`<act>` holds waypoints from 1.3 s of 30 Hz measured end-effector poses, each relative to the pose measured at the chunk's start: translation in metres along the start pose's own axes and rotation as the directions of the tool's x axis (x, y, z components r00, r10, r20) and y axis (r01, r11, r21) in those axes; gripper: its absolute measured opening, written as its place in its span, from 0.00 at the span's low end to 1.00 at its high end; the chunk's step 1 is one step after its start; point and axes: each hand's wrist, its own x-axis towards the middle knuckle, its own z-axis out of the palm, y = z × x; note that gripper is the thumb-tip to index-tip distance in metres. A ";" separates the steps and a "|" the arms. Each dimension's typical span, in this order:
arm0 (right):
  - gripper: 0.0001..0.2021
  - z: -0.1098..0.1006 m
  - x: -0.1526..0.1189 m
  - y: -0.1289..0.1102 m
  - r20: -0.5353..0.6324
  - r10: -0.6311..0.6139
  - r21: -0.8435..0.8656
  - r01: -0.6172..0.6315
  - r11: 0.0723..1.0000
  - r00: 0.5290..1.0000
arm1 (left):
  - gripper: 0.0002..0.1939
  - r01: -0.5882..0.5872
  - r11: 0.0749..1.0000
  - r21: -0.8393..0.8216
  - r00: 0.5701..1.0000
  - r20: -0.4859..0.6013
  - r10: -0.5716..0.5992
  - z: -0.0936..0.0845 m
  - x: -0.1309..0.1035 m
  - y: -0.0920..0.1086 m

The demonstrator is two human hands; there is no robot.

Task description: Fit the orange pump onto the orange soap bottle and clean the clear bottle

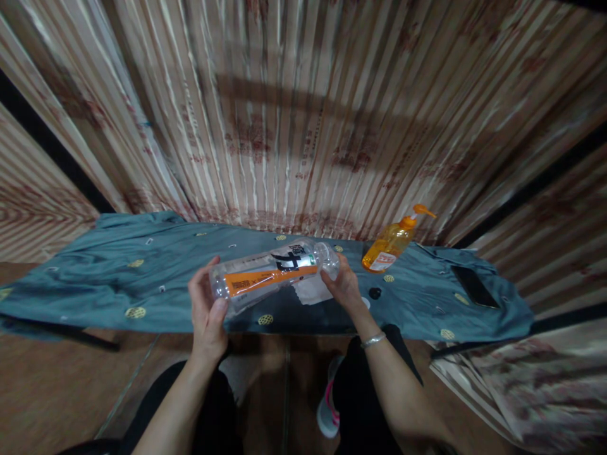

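Note:
A large clear plastic bottle with an orange and silver label lies tilted between my hands, above the cloth-covered table. My left hand grips its base at the left, thumb in front. At the other end, my right hand is closed around the bottle's neck and shoulder; the mouth is hidden by the fingers. Beneath the neck, a white tissue or paper lies on the cloth. A small black cap-like piece sits just right of my right hand.
An orange pump bottle with amber liquid stands at the back right. Farther right lies a black phone. A teal patterned cloth covers the narrow table. Striped curtains hang close behind, with dark poles at both sides.

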 end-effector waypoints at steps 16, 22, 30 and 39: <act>0.24 0.002 0.000 0.004 -0.016 -0.020 -0.022 0.019 1.000 1.000 | 0.35 -0.010 1.000 0.000 1.000 0.019 0.010 0.001 0.000 0.002; 0.23 0.001 0.001 0.003 -0.005 -0.024 -0.011 0.024 1.000 1.000 | 0.36 -0.002 1.000 -0.015 1.000 0.000 0.002 0.001 0.001 0.001; 0.23 0.005 0.000 0.009 -0.020 -0.077 -0.025 0.077 0.997 0.997 | 0.36 -0.021 1.000 0.020 1.000 0.006 0.021 0.000 0.000 0.000; 0.24 0.001 0.001 0.004 -0.005 -0.013 -0.031 0.013 0.999 1.000 | 0.37 0.016 0.999 -0.029 1.000 -0.002 -0.016 0.001 0.001 0.003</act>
